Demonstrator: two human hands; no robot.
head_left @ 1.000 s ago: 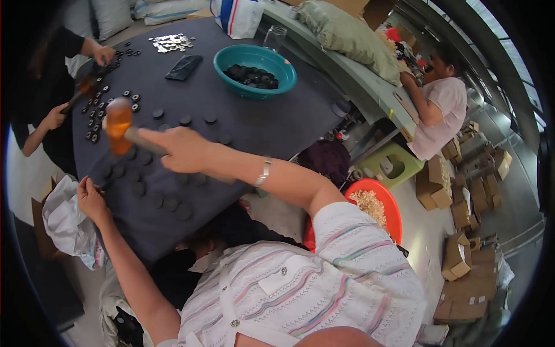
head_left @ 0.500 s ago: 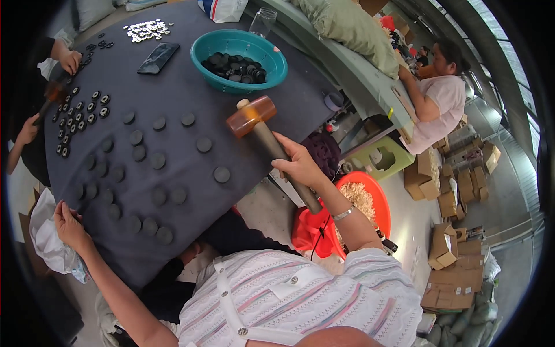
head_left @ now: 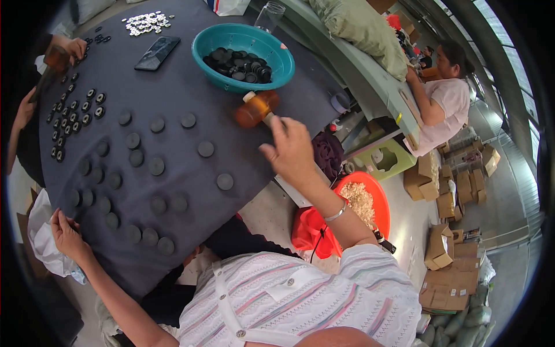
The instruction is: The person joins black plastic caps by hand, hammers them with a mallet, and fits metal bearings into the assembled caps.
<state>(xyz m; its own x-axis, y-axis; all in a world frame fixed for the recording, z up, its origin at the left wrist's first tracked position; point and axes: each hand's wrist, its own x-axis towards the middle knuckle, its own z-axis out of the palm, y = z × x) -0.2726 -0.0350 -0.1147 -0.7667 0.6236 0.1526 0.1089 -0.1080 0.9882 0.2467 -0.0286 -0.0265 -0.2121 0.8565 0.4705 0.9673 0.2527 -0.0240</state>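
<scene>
Beside the teal basin [head_left: 199, 52], a mallet [head_left: 257, 110] with a translucent amber head is at the dark tablecloth. My right hand [head_left: 295, 153] is over its handle, fingers stretched out and thumb apart; most of the handle is hidden beneath. At the table's near-left edge, my left hand [head_left: 69, 234] has its fingers curled at the dark tablecloth [head_left: 191, 185], apparently pinching its edge. Several plain black discs [head_left: 156, 166] are spread over the cloth between my hands. More black discs [head_left: 240, 66] fill part of the basin.
Black discs with light rings [head_left: 74, 116], a phone [head_left: 157, 53] and bright small rings [head_left: 147, 24] lie farther back. Another person's hand [head_left: 24, 110] holds a second mallet at far left. A glass jar [head_left: 269, 16] and a red tub [head_left: 378, 196] stand to the right.
My right hand has loosened from the mallet's handle and its fingers have spread. The mallet has moved slightly right, nearer the basin. My left hand stays at the table's edge.
</scene>
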